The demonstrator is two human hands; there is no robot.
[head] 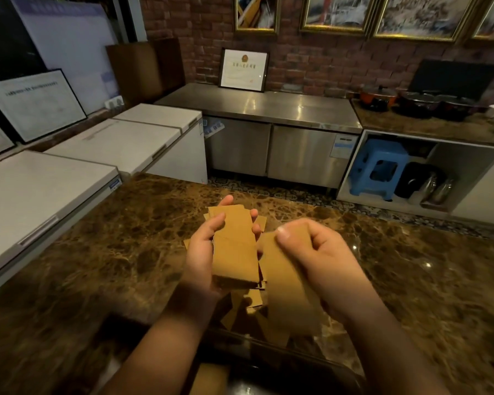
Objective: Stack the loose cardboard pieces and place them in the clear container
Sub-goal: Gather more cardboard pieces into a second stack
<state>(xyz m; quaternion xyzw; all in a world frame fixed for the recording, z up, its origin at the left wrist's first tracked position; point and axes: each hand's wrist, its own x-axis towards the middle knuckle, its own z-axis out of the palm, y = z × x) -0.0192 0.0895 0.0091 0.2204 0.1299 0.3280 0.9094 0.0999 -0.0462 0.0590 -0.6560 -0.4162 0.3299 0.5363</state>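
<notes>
1. Cardboard stack: tan pieces, gathered flat, held above the middle of the surface, toward its near edge.
2. Left hand: cupped under the stack, thumb on its left edge, fingertips showing past the far and right edges.
3. Single cardboard piece: blurred, tilted, just right of the stack.
4. Right hand: closed on that piece, thumb pressed on its upper end.
5. Loose cardboard pieces: lying on the surface below both hands.
6. Clear container: at the near edge, dim; rim only partly legible.
7. Surface: brown marble pattern.
</notes>
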